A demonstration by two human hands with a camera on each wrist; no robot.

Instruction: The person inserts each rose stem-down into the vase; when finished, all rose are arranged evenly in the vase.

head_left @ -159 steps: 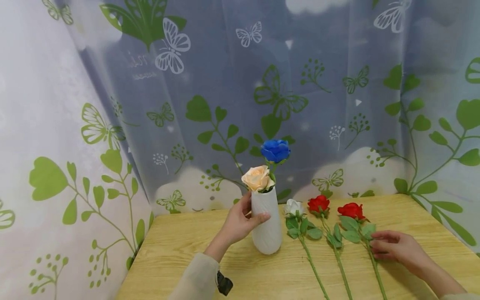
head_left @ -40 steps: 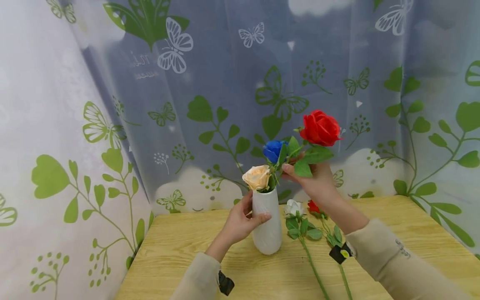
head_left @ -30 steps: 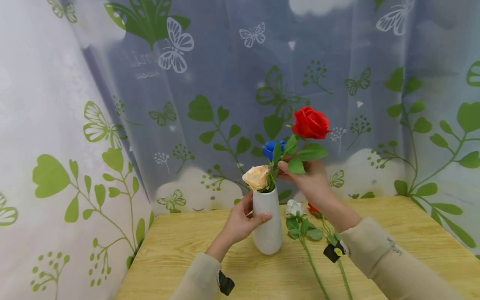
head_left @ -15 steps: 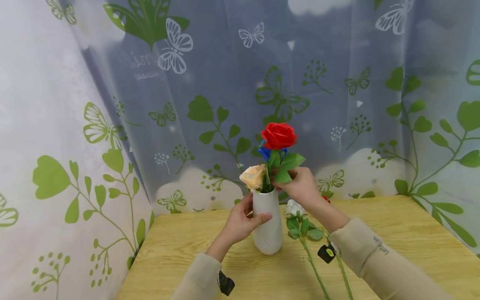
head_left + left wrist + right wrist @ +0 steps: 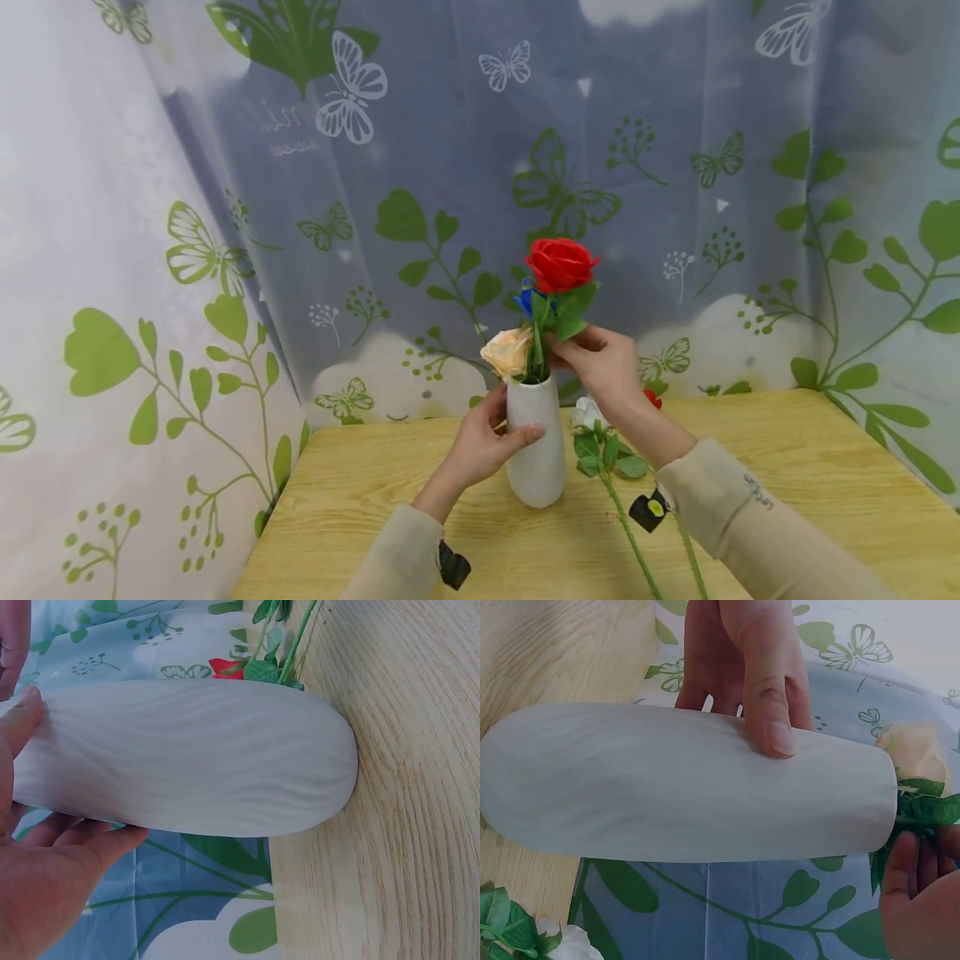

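On surface (image 5: pixel 375 483), white vase (image 5: pixel 537 467) upright, L hand (image 5: pixel 476 446) wrapped round its upper part, thumb in front; R hand (image 5: pixel 603 371) pinching stem of red rose (image 5: pixel 561 265) just above rim, bloom higher than both hands, blue rose (image 5: pixel 527 300) & cream rose (image 5: pixel 507 352) alongside.

From my end I see a tall white vase (image 5: pixel 542 462) with wavy ridges and a rounded base, upright on the yellow wood-grain table (image 5: pixel 360 467) — and, above its mouth, a leafy, full-petalled red rose (image 5: pixel 562 265), bloom uppermost (its lower stem is hidden from me).
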